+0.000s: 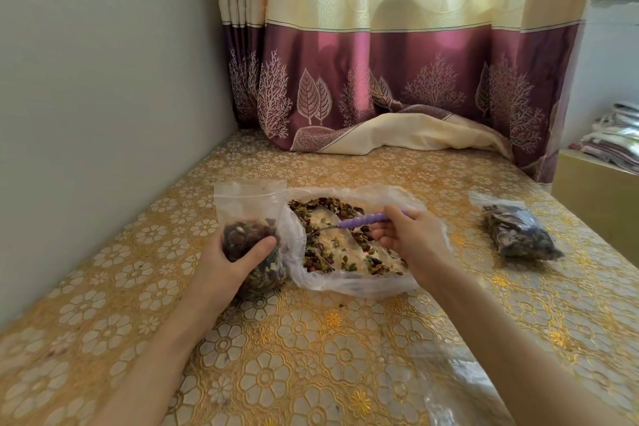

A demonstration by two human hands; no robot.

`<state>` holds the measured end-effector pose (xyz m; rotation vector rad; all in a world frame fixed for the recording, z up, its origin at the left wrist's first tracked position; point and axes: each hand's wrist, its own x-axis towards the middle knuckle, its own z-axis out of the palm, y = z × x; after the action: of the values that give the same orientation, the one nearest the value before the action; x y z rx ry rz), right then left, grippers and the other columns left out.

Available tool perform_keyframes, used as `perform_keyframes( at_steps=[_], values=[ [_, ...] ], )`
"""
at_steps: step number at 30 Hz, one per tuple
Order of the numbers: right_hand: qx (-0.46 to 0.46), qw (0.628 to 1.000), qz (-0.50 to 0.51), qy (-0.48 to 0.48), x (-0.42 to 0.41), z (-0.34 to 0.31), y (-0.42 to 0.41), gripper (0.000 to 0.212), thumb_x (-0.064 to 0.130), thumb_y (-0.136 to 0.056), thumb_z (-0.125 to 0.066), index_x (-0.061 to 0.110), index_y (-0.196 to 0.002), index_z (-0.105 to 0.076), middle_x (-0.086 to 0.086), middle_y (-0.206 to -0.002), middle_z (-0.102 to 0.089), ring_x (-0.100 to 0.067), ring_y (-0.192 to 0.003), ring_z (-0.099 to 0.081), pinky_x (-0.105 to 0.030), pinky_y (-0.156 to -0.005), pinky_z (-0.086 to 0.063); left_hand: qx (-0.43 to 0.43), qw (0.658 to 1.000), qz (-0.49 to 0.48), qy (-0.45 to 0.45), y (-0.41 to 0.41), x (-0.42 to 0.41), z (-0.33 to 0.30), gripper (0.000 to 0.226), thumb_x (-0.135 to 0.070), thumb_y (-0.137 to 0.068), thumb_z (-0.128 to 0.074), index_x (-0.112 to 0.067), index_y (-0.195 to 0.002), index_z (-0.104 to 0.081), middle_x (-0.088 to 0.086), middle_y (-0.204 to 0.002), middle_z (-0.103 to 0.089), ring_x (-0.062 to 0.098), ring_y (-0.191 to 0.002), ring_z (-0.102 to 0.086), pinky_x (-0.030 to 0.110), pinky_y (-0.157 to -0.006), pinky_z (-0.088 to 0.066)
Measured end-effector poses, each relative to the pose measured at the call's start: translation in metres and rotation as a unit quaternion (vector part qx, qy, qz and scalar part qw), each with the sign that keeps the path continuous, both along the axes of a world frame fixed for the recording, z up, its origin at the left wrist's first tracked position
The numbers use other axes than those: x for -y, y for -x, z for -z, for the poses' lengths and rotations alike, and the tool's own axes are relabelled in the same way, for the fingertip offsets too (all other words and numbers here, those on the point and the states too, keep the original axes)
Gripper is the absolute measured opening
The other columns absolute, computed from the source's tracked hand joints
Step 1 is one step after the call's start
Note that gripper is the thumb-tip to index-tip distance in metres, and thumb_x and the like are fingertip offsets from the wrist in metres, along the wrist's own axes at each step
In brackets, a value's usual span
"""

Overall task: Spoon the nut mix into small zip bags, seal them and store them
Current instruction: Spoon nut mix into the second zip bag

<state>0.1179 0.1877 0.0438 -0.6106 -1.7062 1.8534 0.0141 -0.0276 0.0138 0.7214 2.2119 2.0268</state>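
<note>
My left hand (230, 261) grips a small zip bag (250, 218) about half full of nut mix, held upright with its top open. To its right lies a big clear plastic bag (349, 282), spread open, with nut mix (332, 209) scattered over a white tray inside it. My right hand (406, 235) pinches the purple handle of a spoon (363, 219); its thin metal end reaches left into the nuts, and the bowl is hard to make out. A filled small zip bag (518, 232) lies on the table to the right.
The table (311, 356) wears a gold floral cloth and meets a grey wall (103, 97) on the left. A purple and cream curtain (397, 86) hangs onto the far edge. More clear plastic (460, 387) lies under my right forearm. Folded cloths (615, 138) sit on a box at far right.
</note>
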Motion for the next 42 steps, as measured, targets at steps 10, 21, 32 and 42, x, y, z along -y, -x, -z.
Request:
perform_keyframes(
  at_steps=[10, 21, 32, 42],
  values=[
    [-0.044, 0.996, 0.075, 0.008, -0.01, -0.016, -0.005, 0.02, 0.003, -0.092, -0.051, -0.002, -0.078, -0.065, -0.006, -0.056, -0.062, -0.008, -0.043, -0.054, -0.015, -0.042, -0.045, 0.004, 1.0, 0.008, 0.027, 0.003, 0.003, 0.003, 0.052, -0.046, -0.051, -0.075, -0.034, -0.098, -0.057, -0.008, -0.1, -0.065, 0.003, -0.091, -0.061, 0.016, -0.07, -0.044],
    [-0.141, 0.99, 0.007, 0.019, 0.012, -0.064, -0.011, 0.025, 0.006, -0.092, -0.049, 0.0, -0.074, -0.065, -0.007, -0.059, -0.062, -0.009, -0.048, -0.052, -0.016, -0.043, -0.041, 0.007, 0.999, 0.029, 0.035, 0.003, 0.002, 0.003, 0.055, -0.045, -0.049, -0.076, -0.034, -0.099, -0.056, -0.013, -0.1, -0.065, -0.01, -0.083, -0.061, 0.005, -0.063, -0.044],
    [-0.147, 0.976, -0.126, -0.1, 0.032, -0.065, -0.009, 0.019, 0.006, -0.096, -0.047, 0.003, -0.092, -0.065, -0.009, -0.077, -0.068, -0.013, -0.06, -0.057, -0.022, -0.055, -0.048, 0.018, 0.999, 0.037, 0.01, 0.003, 0.004, 0.003, 0.06, -0.05, -0.047, -0.077, -0.035, -0.102, -0.059, -0.017, -0.097, -0.068, -0.009, -0.085, -0.062, 0.012, -0.071, -0.046],
    [-0.179, 0.984, 0.001, 0.004, 0.016, -0.058, -0.01, 0.023, 0.012, -0.096, -0.049, 0.002, -0.083, -0.064, -0.002, -0.061, -0.063, -0.009, -0.053, -0.055, -0.017, -0.05, -0.047, 0.033, 0.999, 0.016, -0.019, 0.002, 0.001, 0.002, 0.055, -0.05, -0.044, -0.076, -0.033, -0.095, -0.062, -0.02, -0.085, -0.068, -0.011, -0.077, -0.061, 0.004, -0.058, -0.045]
  ],
)
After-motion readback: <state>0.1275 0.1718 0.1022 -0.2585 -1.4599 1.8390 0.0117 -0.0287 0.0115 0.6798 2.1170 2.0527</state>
